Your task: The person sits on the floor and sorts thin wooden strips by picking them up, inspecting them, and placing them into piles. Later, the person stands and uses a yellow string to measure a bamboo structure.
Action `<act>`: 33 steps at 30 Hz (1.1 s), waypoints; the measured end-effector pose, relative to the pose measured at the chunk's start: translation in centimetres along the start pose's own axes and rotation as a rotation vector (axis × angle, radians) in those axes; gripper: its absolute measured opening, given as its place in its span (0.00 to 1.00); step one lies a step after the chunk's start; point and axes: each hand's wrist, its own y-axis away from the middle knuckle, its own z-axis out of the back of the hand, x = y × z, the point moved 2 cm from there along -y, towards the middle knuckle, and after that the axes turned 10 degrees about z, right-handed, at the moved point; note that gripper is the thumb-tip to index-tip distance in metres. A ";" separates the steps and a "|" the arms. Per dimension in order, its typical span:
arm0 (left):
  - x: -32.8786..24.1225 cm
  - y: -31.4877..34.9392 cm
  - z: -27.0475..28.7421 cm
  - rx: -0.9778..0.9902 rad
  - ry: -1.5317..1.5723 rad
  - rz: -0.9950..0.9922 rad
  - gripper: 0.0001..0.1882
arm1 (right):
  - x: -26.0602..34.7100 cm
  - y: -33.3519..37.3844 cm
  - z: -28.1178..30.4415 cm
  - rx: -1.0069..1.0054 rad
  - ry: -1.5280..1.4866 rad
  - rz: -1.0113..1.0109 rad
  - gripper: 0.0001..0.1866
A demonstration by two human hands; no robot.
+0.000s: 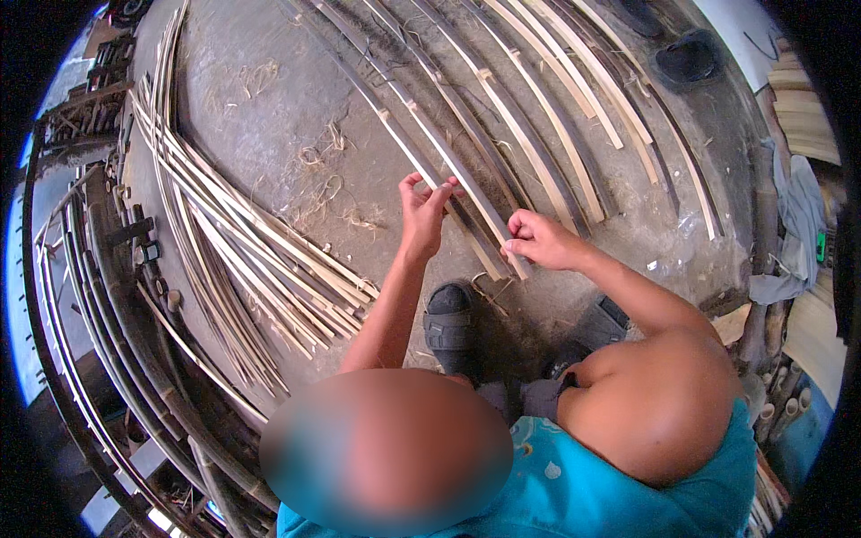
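Note:
A long, split bamboo strip (485,210) with pale edges slants from the far side toward my feet. My right hand (544,242) pinches it close to its near end, thumb against fingertips. Farther up, the fingers of my left hand (423,215) are closed at the same strip. Beside it, a neighbouring bamboo strip (399,136) passes by my left fingertips and continues below them; whether that hand also grips it, I cannot tell. More bamboo strips (529,134) lie side by side on the floor, to the right of my hands.
A fanned pile of thin bamboo slats (229,224) covers the floor on the left. Curly shavings (327,152) are scattered nearby. Bamboo poles (108,269) line the far left. My sandalled foot (448,323) is below the strips. A grey cloth (794,224) hangs at right.

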 end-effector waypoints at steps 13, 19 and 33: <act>-7.4 5.1 -3.1 0.030 0.060 -0.088 0.21 | 6.9 1.2 1.6 0.177 -0.774 -0.062 0.13; -7.8 5.5 -3.3 0.028 0.047 -0.104 0.20 | 7.0 1.4 1.7 0.190 -0.846 -0.058 0.15; -6.6 4.8 -1.7 -0.002 0.008 -0.041 0.21 | 5.7 0.9 1.3 0.201 -0.476 -0.069 0.13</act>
